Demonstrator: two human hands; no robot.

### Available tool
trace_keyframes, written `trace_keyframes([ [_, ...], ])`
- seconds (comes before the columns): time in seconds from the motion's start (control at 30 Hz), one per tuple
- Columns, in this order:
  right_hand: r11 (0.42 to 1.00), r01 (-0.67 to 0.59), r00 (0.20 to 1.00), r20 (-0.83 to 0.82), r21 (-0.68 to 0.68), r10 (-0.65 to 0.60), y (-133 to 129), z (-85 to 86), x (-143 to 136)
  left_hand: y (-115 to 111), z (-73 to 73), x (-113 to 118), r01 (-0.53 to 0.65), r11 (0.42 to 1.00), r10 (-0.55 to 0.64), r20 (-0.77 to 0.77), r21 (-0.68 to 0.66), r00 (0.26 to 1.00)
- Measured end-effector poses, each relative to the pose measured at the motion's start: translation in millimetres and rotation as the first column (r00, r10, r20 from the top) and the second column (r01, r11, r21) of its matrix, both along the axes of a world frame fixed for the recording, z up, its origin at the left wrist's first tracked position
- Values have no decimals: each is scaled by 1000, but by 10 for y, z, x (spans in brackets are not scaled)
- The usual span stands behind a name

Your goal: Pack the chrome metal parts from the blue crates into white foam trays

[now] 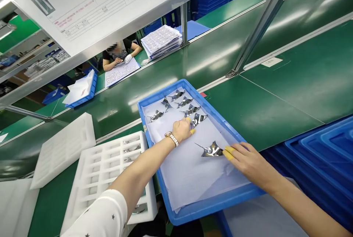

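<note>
A blue tray (176,218) lined with white paper holds several shiny, curved metal pieces with pointed corners. My right hand (249,163), with yellow covers on its fingertips, pinches the right end of one mirror-like metal piece (213,150) over the front half of the paper. Farther back, my left hand (182,129) has its fingers closed at the near left edge of another shiny metal piece (199,120); its fingertips are partly hidden. Beyond it, more metal pieces (184,101) lie spread on the paper.
To the left, a white foam tray (95,167) with compartments holds some shiny pieces; another foam tray (66,148) leans beside it. Stacked blue trays (325,156) are at right. A metal post (261,24) rises behind the bench. Across the line sits a co-worker (121,55).
</note>
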State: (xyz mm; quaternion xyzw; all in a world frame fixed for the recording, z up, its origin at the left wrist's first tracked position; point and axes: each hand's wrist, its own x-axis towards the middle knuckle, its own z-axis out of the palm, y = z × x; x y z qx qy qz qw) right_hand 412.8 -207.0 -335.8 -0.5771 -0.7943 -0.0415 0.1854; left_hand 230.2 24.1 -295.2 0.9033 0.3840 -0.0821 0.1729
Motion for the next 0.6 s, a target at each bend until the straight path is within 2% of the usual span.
trace_keyframes([
  [0.1,995,60,994,-92,80,-53,-270,63,-106,-21,-116,20,-35,997,40,67,-66,997],
  [0.17,980,93,991,-113,175,-74,-362,157,-202,-25,-155,33,-135,977,161,159,-162,974],
  [0.27,956,163,976,-185,243,-119,-420,356,-401,-7,-95,-39,-278,907,372,296,-315,880],
  [0.33,946,207,959,-242,251,-146,-427,492,-582,32,16,-223,-300,867,453,378,-397,808],
  [0.4,935,228,947,-284,273,-148,-389,595,-809,105,155,-570,-260,846,487,473,-466,734],
  [0.47,935,206,942,-317,288,-110,-271,652,-1105,204,301,-1102,-212,829,519,571,-518,636],
  [0.53,957,104,929,-371,271,4,-57,677,-1507,296,450,-1801,-209,797,583,632,-567,511],
  [0.6,970,-42,893,-426,239,144,237,685,-2032,333,589,-2605,-277,734,678,639,-620,364],
])
